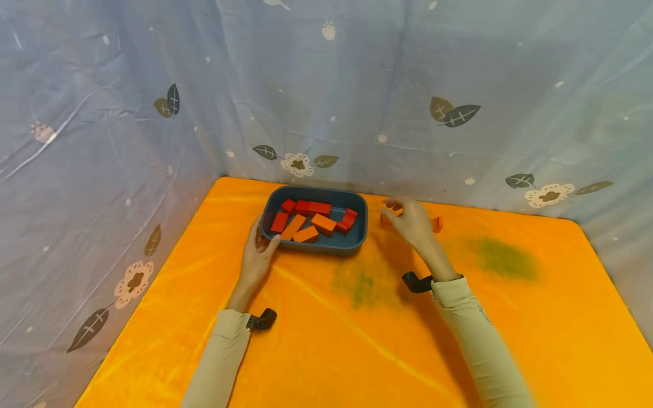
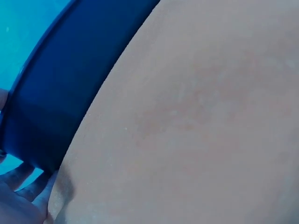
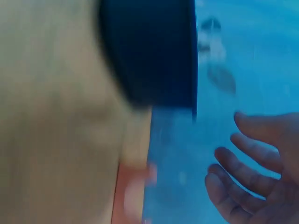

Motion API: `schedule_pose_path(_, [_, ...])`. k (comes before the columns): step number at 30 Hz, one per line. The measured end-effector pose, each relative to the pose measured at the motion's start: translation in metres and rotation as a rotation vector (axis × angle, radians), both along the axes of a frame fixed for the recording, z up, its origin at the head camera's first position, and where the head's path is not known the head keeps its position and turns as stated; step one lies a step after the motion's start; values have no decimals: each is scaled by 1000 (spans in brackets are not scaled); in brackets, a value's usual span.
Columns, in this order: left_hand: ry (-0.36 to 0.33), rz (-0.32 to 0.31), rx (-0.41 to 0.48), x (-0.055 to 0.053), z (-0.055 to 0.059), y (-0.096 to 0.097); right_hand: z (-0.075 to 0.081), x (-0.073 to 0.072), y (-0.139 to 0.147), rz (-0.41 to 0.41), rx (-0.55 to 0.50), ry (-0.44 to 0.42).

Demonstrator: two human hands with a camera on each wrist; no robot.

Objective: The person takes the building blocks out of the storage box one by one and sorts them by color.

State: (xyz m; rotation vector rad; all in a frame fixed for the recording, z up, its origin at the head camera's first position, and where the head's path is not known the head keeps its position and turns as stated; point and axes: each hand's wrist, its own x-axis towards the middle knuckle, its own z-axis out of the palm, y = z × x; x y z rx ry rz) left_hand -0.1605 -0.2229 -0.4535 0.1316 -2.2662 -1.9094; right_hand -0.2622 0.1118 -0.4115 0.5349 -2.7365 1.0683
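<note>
A dark blue-grey bin (image 1: 334,248) stands on the table with red blocks (image 1: 319,208) and orange blocks (image 1: 323,224) lying in it. My left hand (image 1: 257,258) holds its left end, thumb at the front rim and fingers along the outer wall. To the right of the bin, my right hand (image 1: 412,220) hovers over a few loose blocks (image 1: 386,220), partly hiding them. In the right wrist view its fingers (image 3: 243,170) are spread and loosely bent, with nothing between them. Another small block (image 1: 437,224) shows just right of that hand.
An orange-yellow cloth (image 1: 326,340) covers the table, with a blurred green patch (image 1: 505,259) at the right. A pale patterned curtain (image 1: 357,113) hangs close behind the bin and along the left side.
</note>
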Motion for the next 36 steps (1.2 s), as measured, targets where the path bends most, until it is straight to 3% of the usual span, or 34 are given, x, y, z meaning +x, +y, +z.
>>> schedule_pose_path(7, [0,-5,-8,1,5,4,-3,1,-69,223,110,-52])
schedule_pose_path(14, [-19,-12,11,0,4,10,-15,-1,-108,196,383,-124])
schedule_pose_path(17, [-8,-18,10,-1,2,12,-21,-2,-112,168,428,-155])
schedule_pose_path(23, [-6,-26,24,-1,1,10,-25,-3,-112,144,400,-134])
schedule_pose_path(29, [-3,-9,35,-4,-8,3,-19,-4,-112,177,227,-45])
schedule_pose_path(34, [-13,-4,26,-5,-8,0,-13,-4,-104,180,132,-38])
schedule_pose_path(36, [3,5,25,-8,-18,-3,-13,-4,-101,188,101,-47])
